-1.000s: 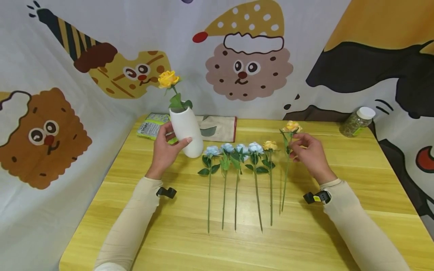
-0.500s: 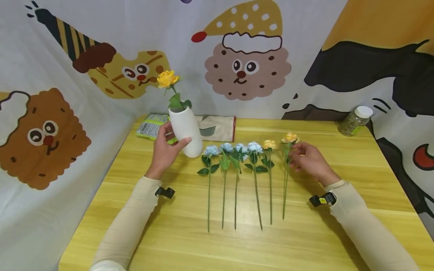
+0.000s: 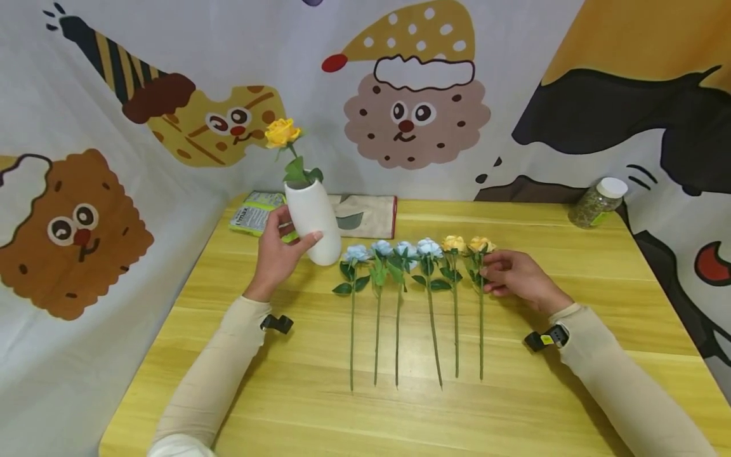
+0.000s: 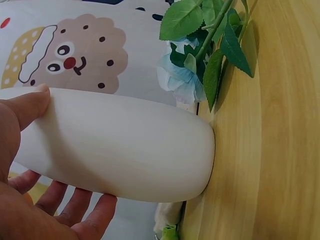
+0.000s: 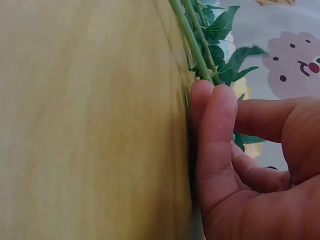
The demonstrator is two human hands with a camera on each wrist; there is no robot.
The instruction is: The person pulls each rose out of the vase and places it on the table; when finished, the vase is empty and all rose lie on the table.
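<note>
My left hand [image 3: 280, 254] holds the white vase [image 3: 315, 222] round its side, thumb in front. In the left wrist view the base of the vase [image 4: 150, 145] meets the tabletop. One yellow rose [image 3: 282, 133] stands in it, leaves at the mouth. Over at the right end of a row of flowers, my right hand [image 3: 522, 276] pinches a pale yellow rose [image 3: 481, 244] below its bloom; the stem lies along the table. In the right wrist view the fingers [image 5: 217, 135] hide part of the stem [image 5: 192, 40]. Beside it lie another yellow rose [image 3: 454, 244] and several light-blue roses [image 3: 429, 247].
A wooden table [image 3: 320, 419] carries everything. Behind the vase are a grey-green packet [image 3: 254, 212] and a folded cloth [image 3: 371, 216]. A white-lidded jar [image 3: 598, 203] stands at the back right. A cartoon-print curtain [image 3: 308, 76] hangs behind the table.
The right hand has brought the pale yellow rose down and toward me, so it now lies parallel to the others at the row's right end. The left hand and vase have stayed put.
</note>
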